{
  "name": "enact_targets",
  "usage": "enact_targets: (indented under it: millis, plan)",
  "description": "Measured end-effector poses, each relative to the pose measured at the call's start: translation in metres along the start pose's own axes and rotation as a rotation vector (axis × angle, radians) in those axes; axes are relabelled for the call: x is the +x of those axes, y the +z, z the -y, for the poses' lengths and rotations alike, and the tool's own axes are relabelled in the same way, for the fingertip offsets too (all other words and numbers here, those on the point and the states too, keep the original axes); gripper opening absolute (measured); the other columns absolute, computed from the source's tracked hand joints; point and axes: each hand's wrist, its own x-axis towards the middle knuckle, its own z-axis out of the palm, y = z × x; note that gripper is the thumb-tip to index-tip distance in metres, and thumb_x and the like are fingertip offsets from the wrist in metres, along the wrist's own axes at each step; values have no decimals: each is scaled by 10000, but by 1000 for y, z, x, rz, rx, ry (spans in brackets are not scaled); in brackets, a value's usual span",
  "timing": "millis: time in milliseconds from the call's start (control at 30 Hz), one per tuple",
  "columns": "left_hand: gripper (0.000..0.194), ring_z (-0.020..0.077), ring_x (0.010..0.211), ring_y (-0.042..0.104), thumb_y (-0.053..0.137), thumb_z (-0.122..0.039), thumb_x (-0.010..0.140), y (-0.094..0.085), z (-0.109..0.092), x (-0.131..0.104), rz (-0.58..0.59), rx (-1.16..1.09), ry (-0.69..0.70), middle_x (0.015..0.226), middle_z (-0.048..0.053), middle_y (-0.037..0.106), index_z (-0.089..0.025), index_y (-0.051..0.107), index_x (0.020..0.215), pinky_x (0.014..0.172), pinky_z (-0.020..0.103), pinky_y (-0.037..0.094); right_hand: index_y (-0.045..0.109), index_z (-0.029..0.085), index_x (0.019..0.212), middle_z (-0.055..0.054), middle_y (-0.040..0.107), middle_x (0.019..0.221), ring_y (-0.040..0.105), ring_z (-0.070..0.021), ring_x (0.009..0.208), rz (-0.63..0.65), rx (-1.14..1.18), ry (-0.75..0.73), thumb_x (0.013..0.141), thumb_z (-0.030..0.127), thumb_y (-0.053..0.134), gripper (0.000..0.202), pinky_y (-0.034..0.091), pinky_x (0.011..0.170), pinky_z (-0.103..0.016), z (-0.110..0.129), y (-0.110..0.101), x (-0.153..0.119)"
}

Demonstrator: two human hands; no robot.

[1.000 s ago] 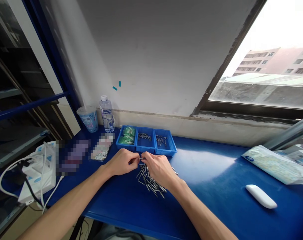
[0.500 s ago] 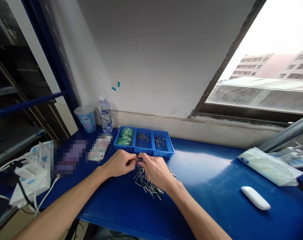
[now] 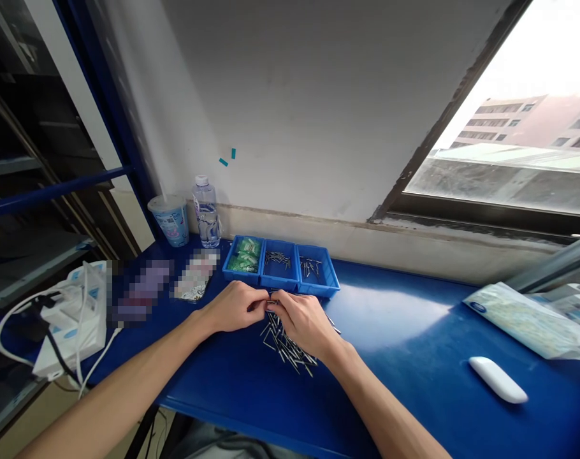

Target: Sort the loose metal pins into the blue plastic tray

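My left hand [image 3: 239,307] is closed in a pinch, its fingertips meeting those of my right hand [image 3: 300,319]. Between the two pinches a short bit of a thin metal pin [image 3: 271,302] shows; the fingers cover most of it. Under and beside my right hand lies a loose pile of slim metal pins [image 3: 287,349] on the blue table [image 3: 237,389]. Just beyond the hands stand three joined blue bins. Small green-and-clear packets fill the left bin [image 3: 227,275], while a few metal pins lie in the middle bin [image 3: 279,279] and the right bin [image 3: 331,287].
At the back left are a blue cup [image 3: 170,223] and a water bottle [image 3: 206,217]. A patterned phone-like item [image 3: 197,277] and a white power strip [image 3: 74,338] with cables lie left. On the right are a white oblong case [image 3: 498,380] and a soft packet [image 3: 529,322].
The whole view has shifted slightly. My fingertips have come closer together, and less of the thin pin shows between them. The pile and bins look the same.
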Motion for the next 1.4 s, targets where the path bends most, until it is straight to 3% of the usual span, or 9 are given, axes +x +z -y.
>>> enact_targets:
  millis: [100, 233, 400, 533, 667, 800, 933, 1067, 1400]
  plan:
    - [216, 100, 532, 474, 520, -129, 928, -1, 0, 0, -4, -6, -2, 583, -40, 533, -178, 562, 722, 581, 243, 292, 562, 197, 1057, -17, 743, 828, 676, -168, 643, -8, -9, 14, 1106, 224, 477, 102, 289, 571, -276, 1, 0, 0]
    - [207, 104, 545, 486, 513, -135, 933, -1, 0, 1, 15, 0, -4, 608, -35, 553, -180, 585, 744, 592, 242, 306, 560, 202, 958, -17, 737, 788, 682, -166, 642, -11, -12, 26, 1115, 226, 452, 192, 288, 581, -277, 2, -1, -1]
    - [208, 111, 528, 488, 491, -136, 941, 0, -1, 1, 17, 2, 0, 597, -31, 548, -178, 608, 774, 583, 251, 299, 543, 193, 1099, -29, 763, 883, 713, -182, 712, -1, -8, 11, 1088, 204, 510, 36, 292, 581, -273, 2, -2, -1]
    - [208, 108, 543, 504, 506, -129, 930, 1, -2, 1, 23, -21, -12, 605, -29, 563, -181, 573, 740, 587, 242, 306, 535, 208, 933, -22, 737, 828, 674, -160, 657, -5, -46, 39, 1114, 203, 443, 203, 275, 576, -275, 2, -1, 0]
    - [229, 102, 526, 466, 511, -149, 946, 2, -1, 1, 22, -11, -11, 590, -37, 532, -181, 539, 721, 577, 248, 290, 549, 199, 1026, -29, 750, 861, 682, -171, 680, 10, -19, 21, 1113, 255, 487, 121, 271, 576, -278, 2, -2, 1]
    - [213, 99, 536, 470, 516, -129, 931, 2, 0, 1, 27, -13, -10, 600, -39, 541, -181, 551, 728, 582, 245, 295, 536, 201, 915, -18, 710, 789, 646, -159, 633, 11, -58, 24, 1119, 221, 439, 227, 260, 574, -285, 3, -2, 1]
    - [198, 100, 527, 449, 528, -133, 925, 1, 1, 1, 14, -17, -12, 590, -44, 516, -181, 566, 737, 578, 248, 290, 552, 191, 1038, -31, 723, 906, 642, -152, 668, 3, -41, -2, 1105, 235, 480, 108, 281, 580, -276, 3, -3, 1]
    - [197, 102, 530, 455, 524, -114, 918, 0, 0, 1, 9, -8, -3, 593, -44, 518, -183, 587, 744, 581, 249, 298, 551, 201, 943, -19, 688, 841, 611, -143, 640, 10, -69, -2, 1123, 232, 426, 222, 277, 568, -276, 3, -4, 1]
    - [232, 105, 519, 455, 540, -137, 926, 0, 1, 1, -5, 8, -4, 578, -41, 520, -183, 551, 699, 569, 251, 278, 554, 202, 1068, -29, 729, 887, 655, -161, 663, 11, -54, 32, 1115, 265, 478, 110, 304, 580, -275, 3, -2, 1]
